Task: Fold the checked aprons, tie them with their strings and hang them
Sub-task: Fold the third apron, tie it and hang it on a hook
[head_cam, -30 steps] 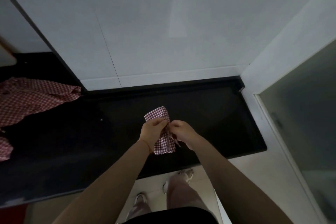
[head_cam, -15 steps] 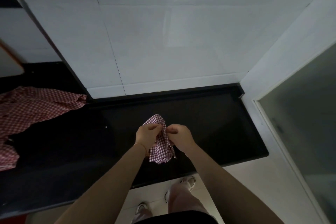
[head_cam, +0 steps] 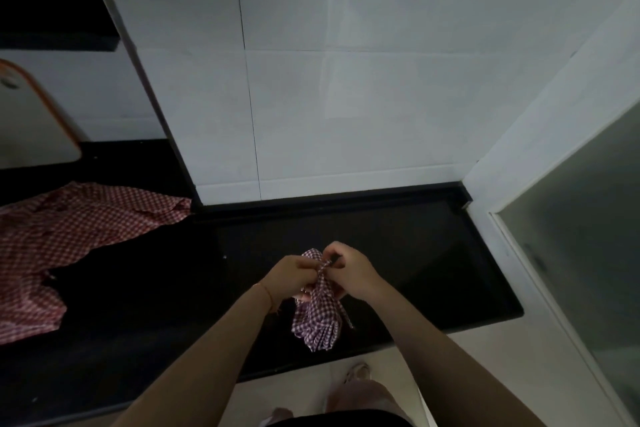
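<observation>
My left hand (head_cam: 292,276) and right hand (head_cam: 351,270) both pinch the folded apron (head_cam: 317,319) above the black counter (head_cam: 138,340); second apron (head_cam: 69,236) lies spread at left

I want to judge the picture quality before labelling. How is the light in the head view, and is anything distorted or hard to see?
Head view: dim overall; the black counter swallows detail, while the white wall tiles carry a faint pale reflection. Wide-angle bending curves the wall edges. The folded apron between the left hand and right hand is readable, but its string is hard to make out.
</observation>
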Action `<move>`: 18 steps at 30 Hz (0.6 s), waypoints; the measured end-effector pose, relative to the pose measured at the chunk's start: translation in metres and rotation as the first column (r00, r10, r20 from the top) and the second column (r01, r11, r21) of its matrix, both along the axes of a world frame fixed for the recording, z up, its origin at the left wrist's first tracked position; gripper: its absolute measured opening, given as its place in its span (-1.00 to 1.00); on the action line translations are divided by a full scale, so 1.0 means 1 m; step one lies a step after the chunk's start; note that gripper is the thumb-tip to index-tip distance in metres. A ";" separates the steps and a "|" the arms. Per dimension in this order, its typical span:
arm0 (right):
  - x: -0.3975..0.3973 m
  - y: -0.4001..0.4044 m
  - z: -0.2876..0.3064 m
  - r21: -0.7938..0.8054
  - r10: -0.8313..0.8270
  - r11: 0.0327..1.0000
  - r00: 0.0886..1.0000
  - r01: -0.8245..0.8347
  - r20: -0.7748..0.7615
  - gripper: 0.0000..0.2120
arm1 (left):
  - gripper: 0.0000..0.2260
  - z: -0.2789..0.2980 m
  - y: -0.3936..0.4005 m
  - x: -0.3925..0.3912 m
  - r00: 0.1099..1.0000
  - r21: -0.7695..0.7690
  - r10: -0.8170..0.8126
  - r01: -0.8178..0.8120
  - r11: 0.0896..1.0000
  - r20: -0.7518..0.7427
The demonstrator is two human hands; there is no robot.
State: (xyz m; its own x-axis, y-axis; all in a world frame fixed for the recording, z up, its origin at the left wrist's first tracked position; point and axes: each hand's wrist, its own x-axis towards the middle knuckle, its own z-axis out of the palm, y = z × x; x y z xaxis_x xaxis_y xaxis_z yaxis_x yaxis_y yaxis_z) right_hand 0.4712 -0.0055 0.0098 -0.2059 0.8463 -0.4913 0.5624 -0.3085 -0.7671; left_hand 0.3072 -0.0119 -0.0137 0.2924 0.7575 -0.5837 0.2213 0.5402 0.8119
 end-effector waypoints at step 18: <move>0.094 0.022 -0.021 -0.373 -0.531 0.813 0.832 0.446 -0.161 -0.69 | -0.89 -0.014 0.022 0.095 0.963 0.044 0.241 -0.238 0.970 -0.117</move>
State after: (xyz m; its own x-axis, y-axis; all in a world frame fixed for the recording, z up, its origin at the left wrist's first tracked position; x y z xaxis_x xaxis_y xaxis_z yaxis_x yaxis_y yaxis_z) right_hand 0.5650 0.0164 -0.0109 0.0446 0.6803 -0.7315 0.0779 -0.7324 -0.6764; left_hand 0.4023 0.0097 -0.0282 0.0294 0.8142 -0.5798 0.1854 0.5655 0.8036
